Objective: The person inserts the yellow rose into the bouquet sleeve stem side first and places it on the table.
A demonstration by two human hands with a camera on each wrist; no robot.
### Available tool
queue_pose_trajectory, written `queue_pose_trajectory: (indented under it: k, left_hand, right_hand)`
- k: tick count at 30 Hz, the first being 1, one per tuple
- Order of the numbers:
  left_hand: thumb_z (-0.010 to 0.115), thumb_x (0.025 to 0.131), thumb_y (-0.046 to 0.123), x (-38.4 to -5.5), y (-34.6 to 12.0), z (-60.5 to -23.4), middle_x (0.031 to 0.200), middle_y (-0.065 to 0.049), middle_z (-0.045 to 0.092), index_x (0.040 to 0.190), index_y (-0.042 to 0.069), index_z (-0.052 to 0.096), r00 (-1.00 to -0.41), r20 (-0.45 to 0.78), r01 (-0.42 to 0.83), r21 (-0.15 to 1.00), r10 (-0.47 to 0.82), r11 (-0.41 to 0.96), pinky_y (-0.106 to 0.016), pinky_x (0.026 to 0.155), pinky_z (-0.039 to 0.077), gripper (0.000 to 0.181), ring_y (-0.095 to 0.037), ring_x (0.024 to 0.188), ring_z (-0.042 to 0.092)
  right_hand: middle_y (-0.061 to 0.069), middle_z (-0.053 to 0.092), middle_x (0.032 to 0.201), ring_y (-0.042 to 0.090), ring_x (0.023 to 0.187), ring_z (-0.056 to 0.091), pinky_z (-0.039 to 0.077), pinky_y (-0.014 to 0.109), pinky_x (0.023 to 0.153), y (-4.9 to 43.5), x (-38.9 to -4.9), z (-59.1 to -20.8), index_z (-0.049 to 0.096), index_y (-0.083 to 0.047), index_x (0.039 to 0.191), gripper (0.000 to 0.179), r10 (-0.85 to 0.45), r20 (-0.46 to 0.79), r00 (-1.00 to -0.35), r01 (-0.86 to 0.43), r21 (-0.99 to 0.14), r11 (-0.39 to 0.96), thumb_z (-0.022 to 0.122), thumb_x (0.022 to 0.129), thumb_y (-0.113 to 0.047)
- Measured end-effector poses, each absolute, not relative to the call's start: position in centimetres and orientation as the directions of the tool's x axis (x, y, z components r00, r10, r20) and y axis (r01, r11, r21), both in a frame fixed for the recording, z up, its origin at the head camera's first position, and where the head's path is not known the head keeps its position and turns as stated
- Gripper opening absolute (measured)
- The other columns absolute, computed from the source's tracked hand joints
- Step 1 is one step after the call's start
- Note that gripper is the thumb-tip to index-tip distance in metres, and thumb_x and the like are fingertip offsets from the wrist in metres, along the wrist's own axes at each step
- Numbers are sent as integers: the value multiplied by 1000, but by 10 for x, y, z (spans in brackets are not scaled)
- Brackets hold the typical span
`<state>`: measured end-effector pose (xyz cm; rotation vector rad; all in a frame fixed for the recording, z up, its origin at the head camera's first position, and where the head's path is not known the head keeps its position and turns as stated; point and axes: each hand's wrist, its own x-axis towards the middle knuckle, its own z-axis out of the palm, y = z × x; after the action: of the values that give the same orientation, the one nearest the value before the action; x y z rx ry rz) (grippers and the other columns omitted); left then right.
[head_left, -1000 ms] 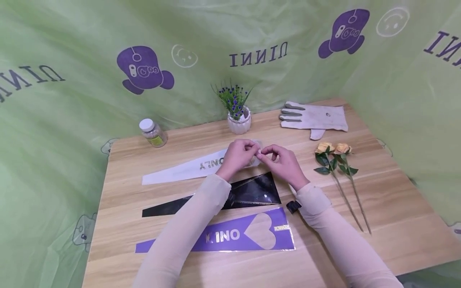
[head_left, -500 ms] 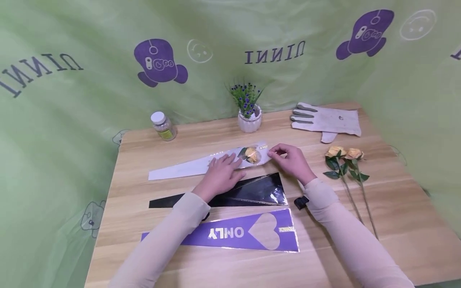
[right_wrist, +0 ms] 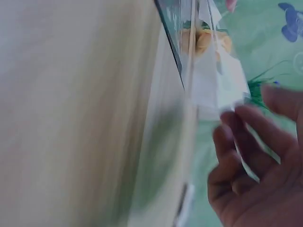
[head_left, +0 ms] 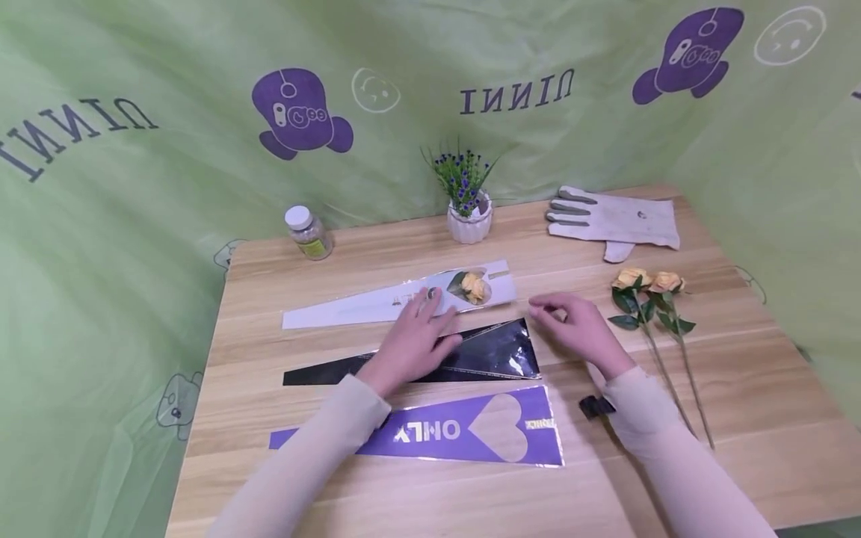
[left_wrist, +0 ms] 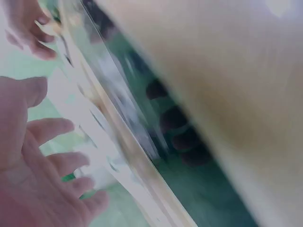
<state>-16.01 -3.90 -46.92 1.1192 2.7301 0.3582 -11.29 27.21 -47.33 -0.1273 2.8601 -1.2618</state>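
Note:
A white tapered flower sleeve [head_left: 336,308] lies near the back of the table, an orange rose [head_left: 474,287] showing through its clear window. My left hand [head_left: 412,345] has its fingers spread over the sleeve's lower edge and lettering, palm above the black sleeve [head_left: 494,351]. In the left wrist view the fingers of that left hand [left_wrist: 52,156] are loosely extended. Just right of the white sleeve's wide end, my right hand [head_left: 575,329] hovers with fingers loosely bent; in the right wrist view its thumb [right_wrist: 281,101] stands apart from the fingertips, nothing clearly held.
Nearest me lies a purple sleeve [head_left: 430,432] with a heart window. Two orange roses [head_left: 647,281] lie at the right, a work glove [head_left: 622,218] behind them. At the back stand a potted plant [head_left: 469,220] and a white-capped jar [head_left: 309,235].
My hands have parted from the sleeve's wide end. The left moved down-left to lie over the sleeve, uncovering the rose; the right left the sleeve's end, moving right and toward me.

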Motion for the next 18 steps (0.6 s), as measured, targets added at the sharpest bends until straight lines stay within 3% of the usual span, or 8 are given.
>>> queue_pose_trajectory:
  k: [4, 8, 12, 18]
  left_hand:
    - [41, 105, 56, -122, -42, -465, 165, -15, 22, 153, 16, 46, -630, -111, 708, 325, 769, 627, -52, 119, 16, 63, -35, 152, 11]
    - [40, 105, 57, -108, -38, -467, 165, -13, 23, 152, 18, 49, -592, -187, 717, 322, 784, 618, -54, 118, 17, 62, -35, 152, 13]
    - [40, 105, 56, -111, -30, -471, 164, -11, 27, 150, 19, 52, -615, -180, 707, 304, 768, 638, -54, 118, 20, 59, -34, 151, 18]
    - [42, 105, 57, -112, -31, -475, 163, -10, 30, 148, 19, 55, -635, -208, 677, 314, 744, 665, -52, 116, 25, 59, -33, 150, 22]
  right_hand:
    - [15, 63, 135, 40, 121, 56, 41, 59, 102, 277, -80, -461, 69, 1, 123, 34, -320, 39, -947, -273, -624, 732, 71, 97, -20]
    - [18, 52, 145, 49, 131, 44, 33, 63, 107, 275, -65, -452, 69, 1, 126, 39, -458, -72, -886, -344, -559, 754, 68, 99, -28]
    - [21, 49, 147, 53, 132, 40, 31, 64, 108, 272, -67, -452, 68, 3, 126, 42, -456, -114, -883, -332, -537, 776, 66, 100, -31]
    - [22, 58, 137, 48, 121, 53, 39, 61, 103, 261, -87, -461, 65, 6, 128, 44, -420, -52, -906, -341, -497, 798, 69, 98, -25]
